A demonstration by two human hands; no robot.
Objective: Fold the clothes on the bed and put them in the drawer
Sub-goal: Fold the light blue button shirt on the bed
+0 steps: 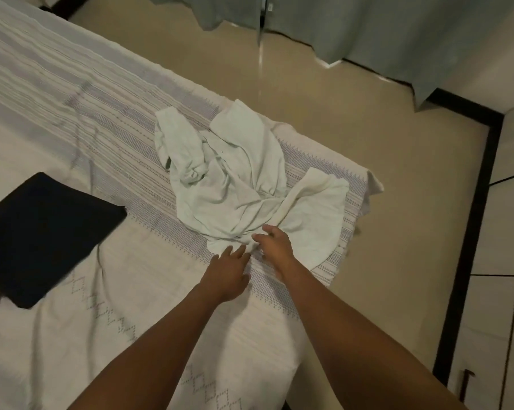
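Where the bed [72,128] comes to its corner lies one crumpled white heap of clothes [235,173], with one folded dark garment [43,232] well left of it. Two hands meet at the heap's near hem. The left hand [229,270] touches it with straight, spread fingers. The right hand [275,245] bends its fingers onto the cloth, the grip blurred. A curtain [397,31] hangs beyond.

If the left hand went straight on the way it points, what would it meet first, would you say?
Probably the white garment, at its near edge just beyond the left hand.
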